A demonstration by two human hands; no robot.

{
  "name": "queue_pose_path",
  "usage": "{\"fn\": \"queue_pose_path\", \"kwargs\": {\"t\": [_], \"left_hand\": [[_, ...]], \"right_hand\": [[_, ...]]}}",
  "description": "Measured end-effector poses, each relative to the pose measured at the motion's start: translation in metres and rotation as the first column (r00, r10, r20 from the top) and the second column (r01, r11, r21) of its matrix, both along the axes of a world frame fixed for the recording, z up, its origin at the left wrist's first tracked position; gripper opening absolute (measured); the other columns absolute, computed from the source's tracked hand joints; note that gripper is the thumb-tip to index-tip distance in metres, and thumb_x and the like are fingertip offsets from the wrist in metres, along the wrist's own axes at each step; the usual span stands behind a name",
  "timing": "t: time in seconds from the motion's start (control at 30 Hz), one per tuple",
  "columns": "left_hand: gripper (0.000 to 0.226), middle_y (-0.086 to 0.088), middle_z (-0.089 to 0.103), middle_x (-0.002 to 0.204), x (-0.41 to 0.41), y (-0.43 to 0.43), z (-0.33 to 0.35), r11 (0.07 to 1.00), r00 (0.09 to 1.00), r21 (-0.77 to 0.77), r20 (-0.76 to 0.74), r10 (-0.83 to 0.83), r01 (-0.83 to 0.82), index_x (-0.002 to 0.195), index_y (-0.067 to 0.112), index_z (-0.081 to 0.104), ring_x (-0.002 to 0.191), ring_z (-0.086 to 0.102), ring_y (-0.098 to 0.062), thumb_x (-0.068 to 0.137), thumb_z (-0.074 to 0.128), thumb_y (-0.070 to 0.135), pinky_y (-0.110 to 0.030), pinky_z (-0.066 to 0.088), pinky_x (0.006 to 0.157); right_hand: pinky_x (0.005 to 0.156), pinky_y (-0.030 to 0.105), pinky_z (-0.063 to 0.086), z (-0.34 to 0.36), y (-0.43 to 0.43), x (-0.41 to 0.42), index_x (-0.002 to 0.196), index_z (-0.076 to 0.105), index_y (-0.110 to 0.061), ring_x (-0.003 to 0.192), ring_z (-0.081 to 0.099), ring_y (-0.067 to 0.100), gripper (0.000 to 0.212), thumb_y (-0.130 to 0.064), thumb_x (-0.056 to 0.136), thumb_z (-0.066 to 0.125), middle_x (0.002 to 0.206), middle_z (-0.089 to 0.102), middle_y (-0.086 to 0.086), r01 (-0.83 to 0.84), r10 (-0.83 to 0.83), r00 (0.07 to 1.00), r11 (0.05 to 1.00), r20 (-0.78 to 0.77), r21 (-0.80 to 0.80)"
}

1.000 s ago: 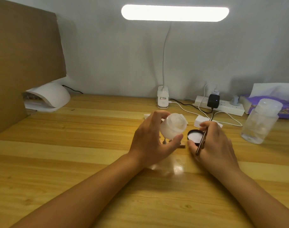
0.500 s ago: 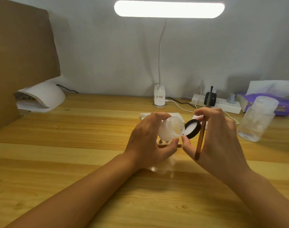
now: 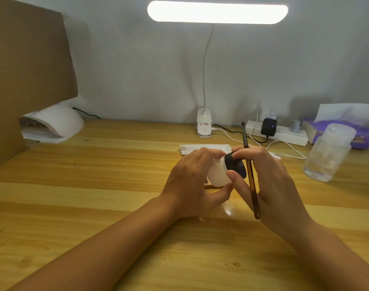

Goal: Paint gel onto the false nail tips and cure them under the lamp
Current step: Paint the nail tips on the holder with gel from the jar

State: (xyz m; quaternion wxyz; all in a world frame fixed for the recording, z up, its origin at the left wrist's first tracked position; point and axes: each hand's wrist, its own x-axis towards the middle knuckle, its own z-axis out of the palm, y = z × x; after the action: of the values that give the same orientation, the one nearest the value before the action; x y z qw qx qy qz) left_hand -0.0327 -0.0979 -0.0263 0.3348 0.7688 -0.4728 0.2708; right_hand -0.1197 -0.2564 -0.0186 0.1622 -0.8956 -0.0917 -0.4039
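One wide-angle camera rides on the person's head, facing forward and down over the light striped wooden tabletop [image 3: 85, 206] to the pale grey wall [image 3: 137, 70] behind it. Both forearms [image 3: 116, 238] enter from the bottom edge; the left hand [image 3: 192, 183] and right hand [image 3: 275, 185] sit near the lens, just right of centre, gripping a small white plastic jar [image 3: 218, 175] and its round black lid [image 3: 236, 166]. The glowing white lamp bar [image 3: 217, 12] skirts the top edge, a brown cardboard panel [image 3: 28, 70] the left.

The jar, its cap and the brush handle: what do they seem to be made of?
The jar: likely frosted plastic, milky and matt. The cap: probably black plastic, slight sheen. The brush handle: brown, glossy, perhaps lacquered wood or amber plastic; cannot tell which.
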Motion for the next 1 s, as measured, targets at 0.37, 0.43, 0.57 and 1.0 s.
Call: {"fn": "queue_pose_path", "kwargs": {"t": [0.37,0.43,0.57,1.0], "left_hand": [[0.058,-0.002,0.065,0.110,0.003,0.000,0.002,0.998,0.994,-0.043,-0.097,-0.040,0.036,0.124,0.011,0.058,0.097,0.058,-0.013,0.084,0.056,0.052,-0.021,0.047,0.079],[0.056,-0.001,0.065,0.106,0.003,0.000,0.002,0.997,0.990,-0.064,-0.136,-0.049,0.041,0.121,0.012,0.060,0.092,0.058,-0.012,0.085,0.054,0.055,-0.023,0.049,0.075],[0.054,0.000,0.065,0.099,0.002,0.000,0.004,0.997,0.989,-0.074,-0.140,-0.047,0.037,0.114,0.013,0.061,0.085,0.057,-0.010,0.085,0.053,0.058,-0.022,0.048,0.069],[0.049,0.000,0.068,0.091,-0.002,0.000,0.007,0.999,0.996,-0.024,-0.085,-0.035,0.033,0.106,0.012,0.064,0.077,0.058,-0.012,0.080,0.067,0.053,-0.016,0.043,0.064]], "right_hand": [[0.104,0.035,0.038,0.002,0.004,-0.004,0.137,0.042,-0.023,0.123,0.040,-0.002,0.050,-0.035,0.090,0.053,0.133,0.052,-0.010,-0.111,0.110,0.993,0.993,-0.033,-0.034],[0.106,0.036,0.038,0.000,0.002,-0.004,0.141,0.038,-0.022,0.126,0.036,-0.002,0.063,-0.034,0.082,0.059,0.136,0.048,-0.009,-0.110,0.106,0.992,0.992,-0.064,-0.065],[0.104,0.043,0.042,-0.006,0.000,0.000,0.144,0.030,-0.021,0.126,0.045,0.016,0.077,-0.037,0.077,0.066,0.140,0.043,-0.002,-0.087,0.076,0.990,0.992,-0.115,-0.090],[0.103,0.051,0.038,-0.005,0.006,0.000,0.128,0.048,-0.013,0.115,0.044,0.010,0.069,-0.041,0.070,0.074,0.115,0.061,-0.007,-0.025,0.032,0.998,0.994,0.058,-0.110]]}}
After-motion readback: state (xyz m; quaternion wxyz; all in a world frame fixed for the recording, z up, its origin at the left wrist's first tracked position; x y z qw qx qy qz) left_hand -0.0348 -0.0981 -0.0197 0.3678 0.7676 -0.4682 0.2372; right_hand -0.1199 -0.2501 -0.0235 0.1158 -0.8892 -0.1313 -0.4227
